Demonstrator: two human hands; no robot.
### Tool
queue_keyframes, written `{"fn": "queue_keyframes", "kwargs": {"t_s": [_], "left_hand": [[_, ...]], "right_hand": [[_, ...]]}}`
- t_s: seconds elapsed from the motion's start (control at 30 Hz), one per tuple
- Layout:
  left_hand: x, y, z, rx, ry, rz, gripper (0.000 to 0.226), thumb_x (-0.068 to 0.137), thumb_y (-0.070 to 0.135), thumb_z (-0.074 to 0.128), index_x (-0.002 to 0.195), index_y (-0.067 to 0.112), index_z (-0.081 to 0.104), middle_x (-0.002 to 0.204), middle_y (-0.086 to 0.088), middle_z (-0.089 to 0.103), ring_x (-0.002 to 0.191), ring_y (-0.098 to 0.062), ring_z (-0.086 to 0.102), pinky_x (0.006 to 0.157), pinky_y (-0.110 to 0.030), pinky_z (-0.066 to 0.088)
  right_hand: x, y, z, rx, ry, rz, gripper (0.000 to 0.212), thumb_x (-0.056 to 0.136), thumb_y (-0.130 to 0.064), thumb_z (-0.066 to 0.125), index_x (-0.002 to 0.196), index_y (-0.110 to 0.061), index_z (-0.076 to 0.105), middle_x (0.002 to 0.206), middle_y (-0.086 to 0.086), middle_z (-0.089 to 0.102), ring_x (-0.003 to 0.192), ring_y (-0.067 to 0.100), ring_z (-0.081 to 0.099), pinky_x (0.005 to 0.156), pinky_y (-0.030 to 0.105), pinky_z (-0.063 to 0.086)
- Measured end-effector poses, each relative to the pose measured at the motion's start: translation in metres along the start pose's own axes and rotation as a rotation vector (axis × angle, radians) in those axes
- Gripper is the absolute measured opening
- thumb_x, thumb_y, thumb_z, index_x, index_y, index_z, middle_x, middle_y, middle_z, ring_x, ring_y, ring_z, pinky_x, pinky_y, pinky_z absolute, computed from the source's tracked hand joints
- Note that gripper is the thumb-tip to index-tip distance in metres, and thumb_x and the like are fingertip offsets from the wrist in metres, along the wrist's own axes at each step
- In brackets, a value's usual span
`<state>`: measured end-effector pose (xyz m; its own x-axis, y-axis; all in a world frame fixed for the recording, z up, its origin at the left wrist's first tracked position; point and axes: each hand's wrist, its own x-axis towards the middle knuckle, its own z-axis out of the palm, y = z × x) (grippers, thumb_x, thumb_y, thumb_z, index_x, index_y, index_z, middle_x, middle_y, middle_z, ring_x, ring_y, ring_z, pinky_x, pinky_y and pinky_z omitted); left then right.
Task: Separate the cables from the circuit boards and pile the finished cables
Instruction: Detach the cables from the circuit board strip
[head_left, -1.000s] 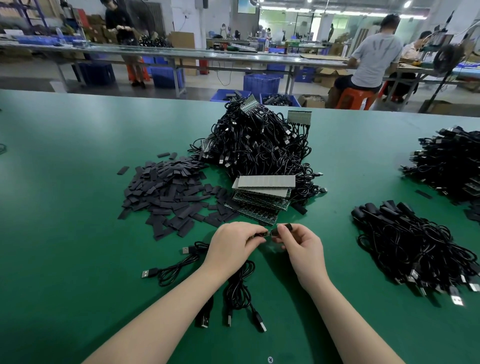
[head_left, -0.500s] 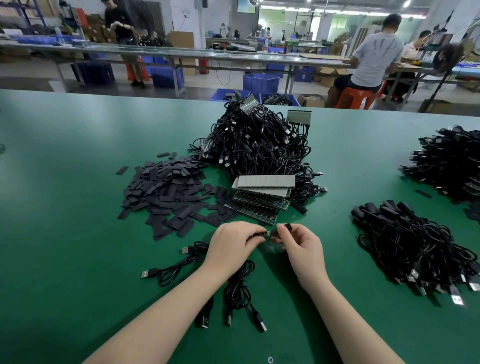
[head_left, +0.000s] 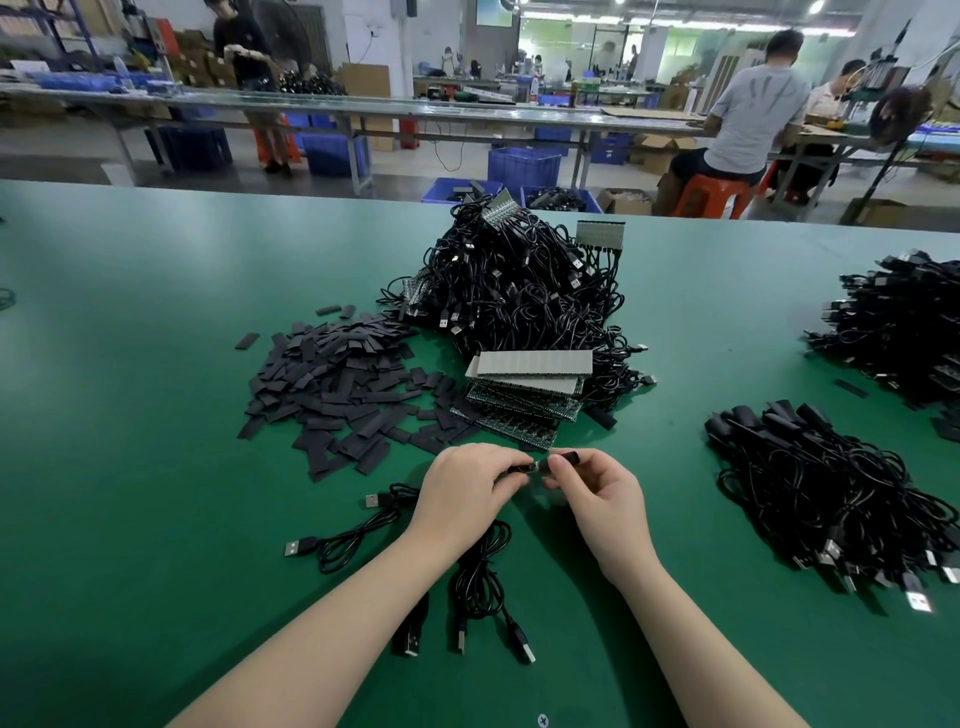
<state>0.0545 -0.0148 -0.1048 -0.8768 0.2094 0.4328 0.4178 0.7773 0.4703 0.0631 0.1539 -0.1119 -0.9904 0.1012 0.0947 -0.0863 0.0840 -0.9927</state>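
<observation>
- Head view, green desk (head_left: 156, 415); landmark = stack of circuit boards (head_left: 524, 389) at desk centre.
- Left hand (head_left: 467, 486) just near side of the board stack, fingers curled, pinching a small board piece (head_left: 519, 469) w/ cable end; grip tight on it.
- Right hand (head_left: 597, 493) beside the left, thumb + fingers pinching a black sleeve (head_left: 569, 459) at the other end of same piece; grip closed on it. Fingertips of both hands nearly meet.
- Cable (head_left: 480, 571) drops from under left hand toward the camera, coiled on desk, USB plugs (head_left: 524, 649) at the near end.
- Another loose cable (head_left: 353, 540) near-left of the stack, USB plug lying flat.
- Big tangled heap of black cables (head_left: 519, 291) right behind the stack, some boards still attached, sticking up at top.
- Pile of flat black sleeves (head_left: 332, 384) left of the stack, touching its edge.
- Finished cable bundle (head_left: 821, 478) well to the right of the stack, plugs facing camera; further heap (head_left: 898, 322) at far-right desk edge.
- Beyond the desk: blue crates (head_left: 524, 166), other workbenches, seated person in grey shirt (head_left: 748, 114), standing person (head_left: 244, 57) far left.
</observation>
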Motion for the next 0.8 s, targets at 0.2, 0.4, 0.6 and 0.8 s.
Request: {"fn": "queue_keyframes", "kwargs": {"t_s": [0.2,0.4,0.6,0.8], "left_hand": [[-0.001,0.001,-0.001,-0.015,-0.004,0.006,0.022,0.091,0.031,0.063,0.112,0.029,0.071,0.107,0.014,0.071,0.102,-0.005,0.061,0.090,-0.029,0.045],[-0.002,0.003,-0.002,-0.021,0.009,0.030,0.026,0.090,0.029,0.065,0.115,0.030,0.070,0.107,0.013,0.071,0.101,-0.009,0.061,0.088,-0.028,0.042],[-0.003,0.005,-0.004,-0.033,-0.048,0.093,0.038,0.089,0.021,0.065,0.126,0.027,0.065,0.110,0.008,0.072,0.100,-0.014,0.064,0.091,-0.032,0.046],[0.001,0.003,-0.004,0.029,0.099,-0.076,0.027,0.091,0.038,0.063,0.116,0.032,0.070,0.107,0.014,0.072,0.099,-0.005,0.064,0.088,-0.026,0.041]], "right_hand": [[-0.001,-0.002,0.000,-0.050,-0.031,-0.020,0.011,0.091,-0.016,0.071,0.087,-0.026,0.074,0.082,-0.004,0.076,0.083,0.021,0.073,0.074,0.026,0.056],[-0.002,-0.003,0.003,-0.063,-0.056,-0.021,0.010,0.089,-0.016,0.074,0.087,-0.026,0.076,0.081,-0.002,0.077,0.081,0.019,0.072,0.076,0.030,0.056],[-0.001,-0.004,0.000,-0.018,-0.038,-0.019,0.015,0.090,-0.015,0.072,0.081,-0.026,0.076,0.073,-0.005,0.075,0.066,0.001,0.067,0.062,0.011,0.049],[0.009,-0.011,0.004,0.020,-0.029,0.014,0.007,0.091,-0.020,0.071,0.086,-0.024,0.075,0.075,-0.004,0.076,0.070,0.001,0.070,0.062,0.010,0.049]]}}
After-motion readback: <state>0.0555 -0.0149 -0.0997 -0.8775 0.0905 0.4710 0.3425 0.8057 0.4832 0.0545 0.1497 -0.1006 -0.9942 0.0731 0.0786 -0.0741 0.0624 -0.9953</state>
